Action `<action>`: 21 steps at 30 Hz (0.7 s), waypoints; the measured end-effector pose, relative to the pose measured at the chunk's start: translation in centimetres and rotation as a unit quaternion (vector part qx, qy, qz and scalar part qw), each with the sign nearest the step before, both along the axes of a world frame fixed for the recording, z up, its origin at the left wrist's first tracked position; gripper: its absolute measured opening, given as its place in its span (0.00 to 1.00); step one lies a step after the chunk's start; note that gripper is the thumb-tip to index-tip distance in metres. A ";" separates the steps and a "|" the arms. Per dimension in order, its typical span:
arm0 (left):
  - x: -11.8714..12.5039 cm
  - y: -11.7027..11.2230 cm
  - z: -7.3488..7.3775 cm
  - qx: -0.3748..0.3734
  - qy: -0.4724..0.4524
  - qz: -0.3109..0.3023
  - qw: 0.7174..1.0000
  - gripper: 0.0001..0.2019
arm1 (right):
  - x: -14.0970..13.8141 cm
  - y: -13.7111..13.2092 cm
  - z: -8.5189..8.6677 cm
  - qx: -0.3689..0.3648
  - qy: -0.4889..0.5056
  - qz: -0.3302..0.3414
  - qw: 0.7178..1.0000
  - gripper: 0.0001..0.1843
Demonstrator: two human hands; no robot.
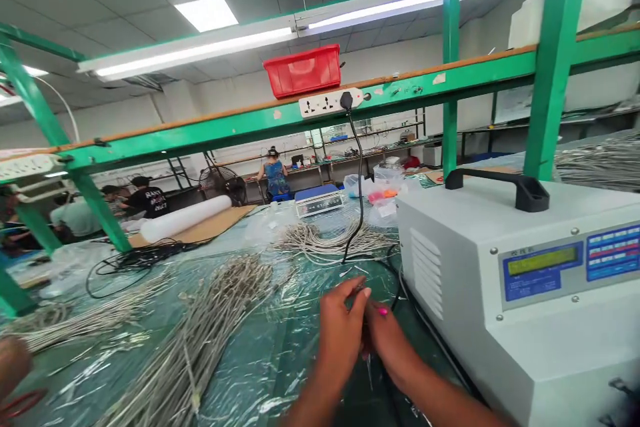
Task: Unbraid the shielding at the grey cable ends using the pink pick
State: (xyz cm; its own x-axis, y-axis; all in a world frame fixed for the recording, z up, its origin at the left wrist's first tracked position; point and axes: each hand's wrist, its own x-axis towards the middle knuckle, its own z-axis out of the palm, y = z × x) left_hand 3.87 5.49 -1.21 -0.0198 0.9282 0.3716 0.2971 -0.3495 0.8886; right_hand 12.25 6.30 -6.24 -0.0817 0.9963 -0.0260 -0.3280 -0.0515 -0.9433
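Pinching something too thin to make out in the narrow grip of the left hand (pixel 340 333), pressed against the right hand (pixel 389 341) (grip hidden, cannot tell), beside the white machine (pixel 465 260), grey cable bundles (pixel 220 310) heaped loose on the surface (pixel 280 357) nearby, seemingly mostly unhandled.

The grey machine (pixel 500 280) walled off the whole right side, its vented face just beside my right grip (pixel 387 340). Black cables (pixel 400 280) lay along its foot, close ahead of that grip. Left of my left grip (pixel 343 333), a bare strip of table (pixel 295 353) was open as far as a long bundle of grey wires (pixel 210 327). Ahead, a wire coil (pixel 325 243) and a hanging black cord (pixel 359 180) stood in the way, and the green shelf beam (pixel 225 130) closed off the room overhead.
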 end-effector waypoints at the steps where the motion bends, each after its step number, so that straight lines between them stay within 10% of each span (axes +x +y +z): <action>1: -0.1 0.1 -0.4 -0.011 -0.030 0.005 0.999 0.21 | -0.1 -0.1 0.1 -0.004 -0.001 0.006 1.000 0.27; 16: -1.6 -0.5 -1.6 -0.066 -0.256 -0.056 0.963 0.08 | 0.3 -0.8 1.1 0.007 -0.029 0.031 0.999 0.25; 21: -1.8 -0.5 -1.7 -0.042 -0.320 -0.022 0.946 0.08 | 1.5 -1.5 1.6 0.100 -0.070 -0.091 0.988 0.28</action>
